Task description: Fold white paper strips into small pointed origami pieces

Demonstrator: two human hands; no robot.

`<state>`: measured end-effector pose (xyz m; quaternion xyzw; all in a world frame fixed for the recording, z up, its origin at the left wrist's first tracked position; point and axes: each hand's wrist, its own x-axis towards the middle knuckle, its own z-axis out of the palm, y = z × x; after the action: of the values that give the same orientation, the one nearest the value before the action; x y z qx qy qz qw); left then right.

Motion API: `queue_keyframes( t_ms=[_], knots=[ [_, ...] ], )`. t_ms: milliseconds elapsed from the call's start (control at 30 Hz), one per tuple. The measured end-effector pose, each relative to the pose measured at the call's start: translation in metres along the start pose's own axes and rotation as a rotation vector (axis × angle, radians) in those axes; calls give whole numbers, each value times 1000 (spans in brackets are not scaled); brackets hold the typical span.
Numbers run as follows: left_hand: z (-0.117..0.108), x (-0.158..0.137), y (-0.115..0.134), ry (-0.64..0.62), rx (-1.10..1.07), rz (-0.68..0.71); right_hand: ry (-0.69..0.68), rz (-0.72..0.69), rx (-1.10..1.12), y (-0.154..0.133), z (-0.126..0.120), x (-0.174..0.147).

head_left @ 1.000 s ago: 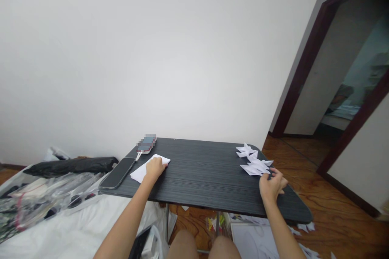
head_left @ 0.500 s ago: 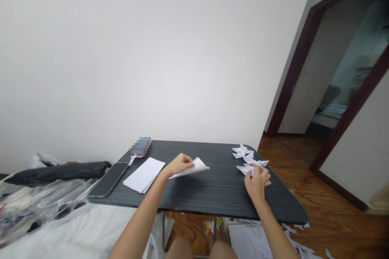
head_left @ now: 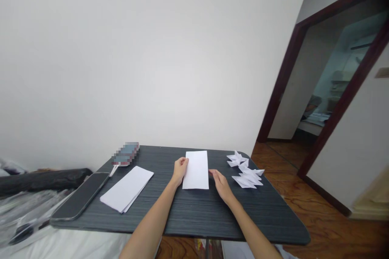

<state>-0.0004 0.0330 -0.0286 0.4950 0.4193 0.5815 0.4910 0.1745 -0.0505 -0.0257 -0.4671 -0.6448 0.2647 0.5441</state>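
A white sheet of paper [head_left: 196, 170] is held up over the middle of the dark table. My left hand [head_left: 180, 168] pinches its left edge, thumb in front. At the right edge, the fingertips of my right hand [head_left: 219, 182] meet the paper, partly behind it. To the right of that hand lie several folded white paper stars [head_left: 249, 177], grouped close together. A stack of white paper sheets [head_left: 127, 189] rests on the table left of my left hand.
On the table's [head_left: 194, 218] left end lies a dark phone [head_left: 82, 196]. Behind it is a blurred-out device [head_left: 126, 154] with a white cable [head_left: 113, 170]. A white wall [head_left: 182, 68] rises behind the table; plastic-covered items [head_left: 27, 206] lie to the left.
My right hand has left the paper stars and moved left to the sheet's right edge. My left hand has raised the sheet, which now faces me. The view has shifted slightly.
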Motion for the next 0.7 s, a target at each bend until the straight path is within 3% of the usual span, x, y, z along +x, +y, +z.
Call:
queue_keyframes(
  t_ms=[133,267,367,533,700],
  knots=[
    [-8,3,1,48,75,83,-81,155,181,11,37,31],
    [-21,8,3,-180,40,12,35,281,296,27,54,51],
    [-31,15,4,-312,35,-55,54,337,462,36,53,58],
    [-38,23,5,-234,37,-37,-116,323,616,35,40,59],
    [-39,21,8,-254,-7,-69,-162,372,666,30,29,59]
  ],
)
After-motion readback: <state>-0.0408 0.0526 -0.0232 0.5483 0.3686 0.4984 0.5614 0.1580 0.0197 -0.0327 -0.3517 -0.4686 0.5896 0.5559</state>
